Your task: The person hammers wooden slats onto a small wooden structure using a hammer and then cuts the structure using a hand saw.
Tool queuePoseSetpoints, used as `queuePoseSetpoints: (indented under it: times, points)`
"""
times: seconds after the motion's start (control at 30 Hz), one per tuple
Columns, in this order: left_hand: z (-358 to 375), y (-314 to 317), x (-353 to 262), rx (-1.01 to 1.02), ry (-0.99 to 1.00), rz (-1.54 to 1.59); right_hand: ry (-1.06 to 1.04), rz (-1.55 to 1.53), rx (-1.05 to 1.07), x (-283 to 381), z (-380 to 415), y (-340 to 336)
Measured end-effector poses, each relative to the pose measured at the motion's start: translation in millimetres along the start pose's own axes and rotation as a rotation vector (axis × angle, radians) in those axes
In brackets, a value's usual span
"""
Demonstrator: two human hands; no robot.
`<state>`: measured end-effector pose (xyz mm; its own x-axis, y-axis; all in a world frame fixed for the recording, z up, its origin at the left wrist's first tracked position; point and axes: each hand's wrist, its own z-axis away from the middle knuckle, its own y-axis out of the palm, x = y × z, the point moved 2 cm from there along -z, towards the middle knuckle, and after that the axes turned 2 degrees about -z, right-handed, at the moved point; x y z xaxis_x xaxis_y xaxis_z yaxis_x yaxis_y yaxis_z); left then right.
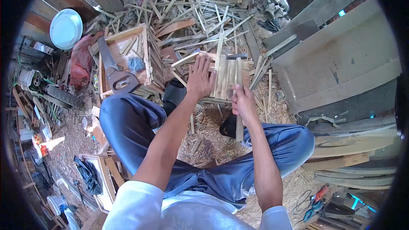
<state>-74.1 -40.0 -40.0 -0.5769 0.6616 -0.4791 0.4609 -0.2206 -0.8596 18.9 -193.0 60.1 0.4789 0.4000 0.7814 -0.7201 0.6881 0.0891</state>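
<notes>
Between my knees stands a small slatted wooden crate (223,78) with pale strips running across its top. My left hand (200,78) lies on its left side, fingers stretched out over the wood. My right hand (244,103) is closed round a long narrow wooden strip (239,132), whose far end reaches over the slats and whose near end points down toward my leg. Left of the crate, a handsaw (111,66) rests across an open wooden box (148,51) that holds short wood pieces and a bluish tangled bundle (136,64).
Behind the crate spreads a heap of loose wooden strips (200,12). Large boards (341,55) lean at the right. A white basin (66,29) and a red bag (81,61) are at the left. Shavings cover the ground (204,132). A red and blue tool (317,202) lies low right.
</notes>
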Motion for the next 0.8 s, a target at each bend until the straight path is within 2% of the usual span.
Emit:
queuePoseSetpoints:
  times: [0.17, 0.23, 0.33, 0.37, 0.4, 0.5, 0.57, 0.7, 0.8]
  points:
    - [-5, 2, 3, -0.003, 0.013, -0.049, 0.017, -0.029, -0.015, 7, -14, 13]
    - [-3, -9, -3, 0.026, -0.023, -0.105, -0.155, 0.089, -0.101, 10, -18, 15]
    - [-6, -13, -4, 0.031, -0.024, 0.056, -0.101, 0.227, -0.177, -4, -28, 16]
    - [-6, -18, -7, 0.116, -0.114, 0.102, -0.021, 0.111, -0.121, -8, -26, 19]
    - [-6, -15, -7, 0.124, -0.115, 0.105, -0.015, 0.111, -0.126, -13, -28, 20]
    - [-6, -15, -6, 0.111, -0.111, 0.074, -0.083, 0.232, -0.187, -21, -32, 20]
    - [-7, -15, -7, 0.114, -0.114, 0.049, -0.150, 0.170, -0.233, -17, -32, 22]
    - [-6, -12, -5, 0.084, -0.079, -0.002, -0.153, 0.075, -0.223, -39, -45, 30]
    - [-7, -14, -4, 0.169, -0.151, 0.120, -0.160, 0.164, -0.200, -47, -49, 33]
